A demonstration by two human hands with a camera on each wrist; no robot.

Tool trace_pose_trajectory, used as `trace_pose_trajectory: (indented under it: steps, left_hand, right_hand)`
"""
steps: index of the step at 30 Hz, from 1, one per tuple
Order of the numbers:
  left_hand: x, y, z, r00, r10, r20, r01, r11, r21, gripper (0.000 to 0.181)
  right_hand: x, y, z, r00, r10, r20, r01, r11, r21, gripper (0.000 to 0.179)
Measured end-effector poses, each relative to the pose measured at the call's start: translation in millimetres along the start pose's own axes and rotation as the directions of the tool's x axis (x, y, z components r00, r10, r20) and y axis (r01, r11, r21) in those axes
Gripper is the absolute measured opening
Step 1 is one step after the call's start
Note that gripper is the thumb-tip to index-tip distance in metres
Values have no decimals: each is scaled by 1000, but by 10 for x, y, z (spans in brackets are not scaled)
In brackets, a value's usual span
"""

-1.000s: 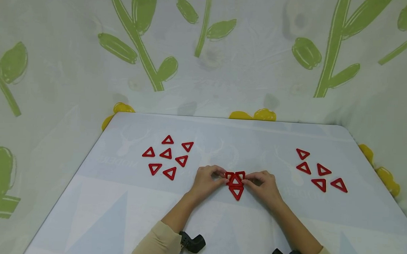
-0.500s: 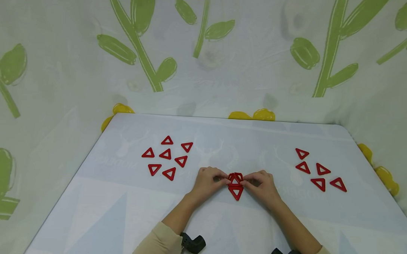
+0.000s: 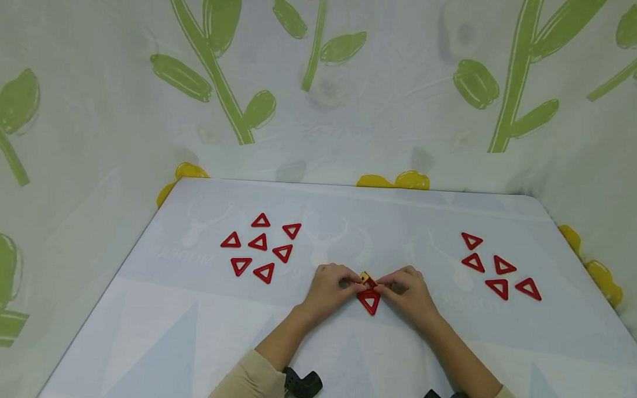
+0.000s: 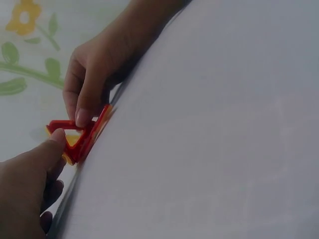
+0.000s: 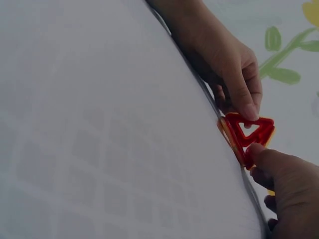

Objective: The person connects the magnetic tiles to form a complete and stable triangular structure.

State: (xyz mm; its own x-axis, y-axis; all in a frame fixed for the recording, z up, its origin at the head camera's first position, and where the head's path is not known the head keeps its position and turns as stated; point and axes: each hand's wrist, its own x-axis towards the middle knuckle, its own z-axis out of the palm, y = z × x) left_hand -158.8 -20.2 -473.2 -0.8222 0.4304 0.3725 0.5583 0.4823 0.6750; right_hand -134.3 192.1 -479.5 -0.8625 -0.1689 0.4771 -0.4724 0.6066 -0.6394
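Head view served me best: near the middle of the pale, printed table point(image 3: 313, 363), the left hand point(image 3: 330, 288) and right hand point(image 3: 411, 291) were pinching a folded red assembly point(image 3: 368, 279) from opposite sides, thumbs against fingers. I judged that this opposed grip kept its tilted panels from splaying. 1 near triangle point(image 3: 375, 303) pointed toward the person from its base, touching it; whether it was joined on, I could not tell. Loose triangles lay apart from one another, 7 in the left group point(image 3: 257, 247) and 5 in the right group point(image 3: 507, 271), perhaps spaced so none overlapped and the middle had working room. All looked like smooth, hard plastic: glossy red frames with rounded corners and 3-sided openings. On my wrist views, yellow edging showed around the held panels.
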Motion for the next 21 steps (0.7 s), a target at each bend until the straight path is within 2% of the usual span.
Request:
trace_pose_trajectory:
  steps: [3,8,10,12,16,19,21]
  left_hand:
    - [-1,-8,-7,1000,-10,0,10,1000,-23,16]
    - [-6,-32,-32,997,-70,12,70,996,-47,23]
    - [-11,-41,-40,996,-76,42,76,997,12,33]
    - [-16,-50,-48,994,-62,91,52,993,108,40]
    - [-27,-60,-63,979,-48,197,-5,965,261,42]
    - [-28,-55,-87,969,-58,241,-11,961,275,38]
    - [-27,-49,-103,966,-59,251,-10,964,265,35]
  right_hand:
    - [-1,16,7,998,-68,0,68,998,9,25]
    - [-13,36,-1,983,-182,26,182,983,-21,33]
    - [-17,37,-11,981,-187,50,189,981,-38,36]
    - [-16,35,-21,981,-177,84,182,982,-52,41]
    - [-12,44,-17,970,-204,135,216,973,-80,64]
    - [-15,57,-15,958,-238,160,255,962,-97,77]
    - [-17,56,-26,953,-242,182,263,959,-103,77]
